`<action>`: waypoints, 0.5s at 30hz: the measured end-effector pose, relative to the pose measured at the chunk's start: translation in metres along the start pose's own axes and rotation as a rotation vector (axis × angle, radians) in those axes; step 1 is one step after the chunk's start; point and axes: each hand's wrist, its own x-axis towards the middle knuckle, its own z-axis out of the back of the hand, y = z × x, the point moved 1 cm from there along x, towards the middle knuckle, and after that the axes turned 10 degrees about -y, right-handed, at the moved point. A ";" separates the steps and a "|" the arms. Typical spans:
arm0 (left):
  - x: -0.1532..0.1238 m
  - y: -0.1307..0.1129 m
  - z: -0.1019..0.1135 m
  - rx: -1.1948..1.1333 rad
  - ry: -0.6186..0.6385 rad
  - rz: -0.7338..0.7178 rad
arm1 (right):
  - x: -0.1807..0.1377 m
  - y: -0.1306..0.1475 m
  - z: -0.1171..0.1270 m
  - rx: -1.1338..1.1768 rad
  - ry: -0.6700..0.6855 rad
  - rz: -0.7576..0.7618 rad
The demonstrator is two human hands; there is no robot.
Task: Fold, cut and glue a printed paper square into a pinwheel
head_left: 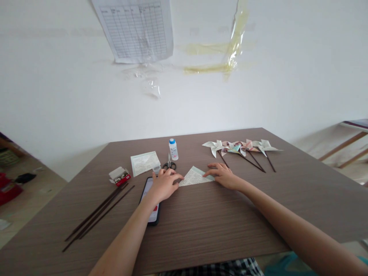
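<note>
A printed sheet of paper [195, 177], folded into a triangle, lies flat on the brown table with its long edge toward me. My left hand [166, 184] reaches over a phone [155, 216], its fingers spread and a fingertip at the triangle's left corner. At the right side, my right hand [222, 175] rests with fingers stretched out on the paper. Just beyond my left hand lie scissors [169, 165], and behind them stands a white glue bottle [173, 150] with a blue cap.
Several paper pinwheels [214, 147] on dark sticks lie at the back right. Further left are a printed paper square [143, 163], a small open red-and-white box [120, 176] and several dark sticks [97, 212]. A white wall rises behind the table [201, 230].
</note>
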 end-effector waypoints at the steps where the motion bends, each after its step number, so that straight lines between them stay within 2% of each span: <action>1: 0.000 -0.004 -0.001 -0.003 -0.012 0.010 | -0.001 0.002 -0.002 -0.005 -0.023 -0.009; 5: -0.001 -0.025 -0.009 0.007 -0.115 0.061 | -0.007 0.018 -0.012 -0.038 -0.125 -0.038; 9: -0.003 -0.047 -0.018 0.072 -0.170 0.050 | -0.015 0.037 -0.018 -0.083 -0.181 -0.032; 15: -0.004 -0.060 -0.025 0.107 -0.221 0.092 | -0.018 0.050 -0.022 -0.125 -0.214 -0.045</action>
